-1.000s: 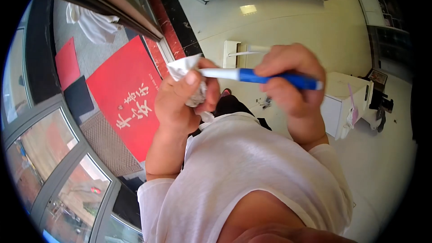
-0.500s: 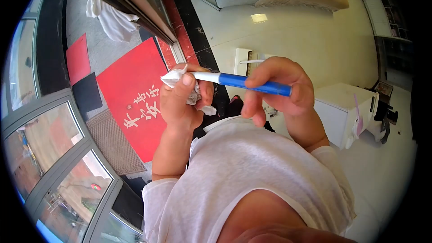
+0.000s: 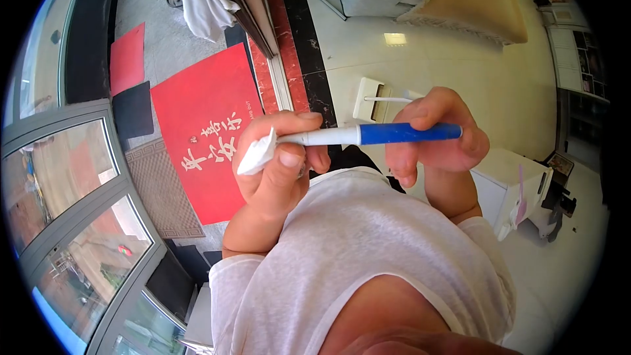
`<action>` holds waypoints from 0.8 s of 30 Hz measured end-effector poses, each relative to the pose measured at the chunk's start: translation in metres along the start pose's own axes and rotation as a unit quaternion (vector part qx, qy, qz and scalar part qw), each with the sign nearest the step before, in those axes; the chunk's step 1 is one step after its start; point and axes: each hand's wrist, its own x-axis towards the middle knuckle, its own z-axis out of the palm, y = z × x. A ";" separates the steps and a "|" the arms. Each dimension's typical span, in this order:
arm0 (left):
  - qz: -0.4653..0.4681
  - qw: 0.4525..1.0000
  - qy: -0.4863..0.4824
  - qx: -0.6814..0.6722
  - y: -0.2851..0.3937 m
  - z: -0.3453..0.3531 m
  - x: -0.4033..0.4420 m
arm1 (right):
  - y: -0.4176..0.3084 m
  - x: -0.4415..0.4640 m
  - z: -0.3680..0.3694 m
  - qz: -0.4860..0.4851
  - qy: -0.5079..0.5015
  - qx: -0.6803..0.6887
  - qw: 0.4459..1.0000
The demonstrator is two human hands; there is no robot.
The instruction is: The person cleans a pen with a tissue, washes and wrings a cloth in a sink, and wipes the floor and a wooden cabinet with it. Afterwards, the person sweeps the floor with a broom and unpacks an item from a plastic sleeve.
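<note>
A stick-like tool with a blue handle [image 3: 411, 133] and a white shaft lies level across the view in front of my chest. My left hand [image 3: 276, 164] is closed around a crumpled white tissue [image 3: 258, 152] and the tip end of the white shaft. The tissue pokes out between thumb and fingers; the tip itself is hidden. My right hand [image 3: 444, 128] holds the blue handle near its far end, with the thumb side above and the other fingers curled below.
A red mat [image 3: 204, 131] with white characters lies at the left beside an open door frame [image 3: 253, 6]. White cloth [image 3: 200, 3] hangs beyond it. A white cabinet [image 3: 506, 181] stands at the right, and a white floor device [image 3: 371, 100] lies ahead.
The view has shifted, so the mat and door sit differently. The tool has turned to nearly level, and my right hand's grip on the handle has changed. My left hand still holds the tissue.
</note>
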 end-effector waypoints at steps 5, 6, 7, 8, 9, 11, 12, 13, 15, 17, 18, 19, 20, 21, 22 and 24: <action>0.038 0.999 0.001 0.000 -0.001 -0.005 0.000 | -0.001 0.001 0.000 -0.033 0.013 -0.081 0.996; 0.053 0.997 -0.003 -0.052 -0.006 -0.008 0.005 | 0.002 -0.001 -0.001 -0.052 0.064 -0.089 0.993; 0.069 0.992 -0.007 -0.102 -0.011 -0.012 0.012 | 0.004 -0.002 -0.004 -0.052 0.059 -0.086 0.993; 0.066 0.992 -0.015 -0.109 -0.017 -0.019 0.020 | 0.007 -0.002 -0.007 -0.059 0.101 -0.092 0.989; 0.022 0.985 0.035 -0.167 -0.019 -0.022 0.026 | 0.011 -0.001 -0.011 -0.066 0.142 -0.097 0.983; -0.050 0.960 0.119 -0.247 -0.028 -0.028 0.034 | 0.024 -0.001 -0.015 -0.066 0.171 -0.092 0.979; -0.079 0.947 0.153 -0.272 -0.036 -0.033 0.037 | 0.027 0.000 -0.016 -0.064 0.207 -0.092 0.972; -0.097 0.946 0.130 -0.281 -0.041 -0.038 0.038 | 0.031 0.003 -0.013 -0.052 0.211 -0.116 0.969; -0.129 0.957 0.128 -0.225 -0.047 -0.039 0.039 | 0.042 0.007 -0.013 -0.027 0.220 -0.188 0.957; -0.164 0.956 0.154 -0.185 -0.045 -0.033 0.040 | 0.049 0.010 -0.016 -0.003 0.230 -0.262 0.937; -0.163 0.957 0.150 -0.186 -0.044 -0.032 0.041 | 0.050 0.012 -0.018 0.008 0.187 -0.417 0.889; -0.153 0.951 0.133 -0.233 -0.043 -0.031 0.041 | 0.051 0.014 -0.020 0.019 0.139 -0.560 0.816; -0.142 0.942 0.117 -0.280 -0.042 -0.031 0.043 | 0.053 0.013 -0.023 0.015 0.136 -0.562 0.816; -0.137 0.935 0.116 -0.306 -0.042 -0.033 0.043 | 0.056 0.011 -0.027 0.012 0.138 -0.581 0.802; -0.131 0.937 0.116 -0.304 -0.045 -0.037 0.044 | 0.058 0.010 -0.027 0.009 0.138 -0.599 0.788; -0.117 0.940 0.100 -0.306 -0.053 -0.044 0.046 | 0.061 0.012 -0.025 0.002 0.139 -0.599 0.789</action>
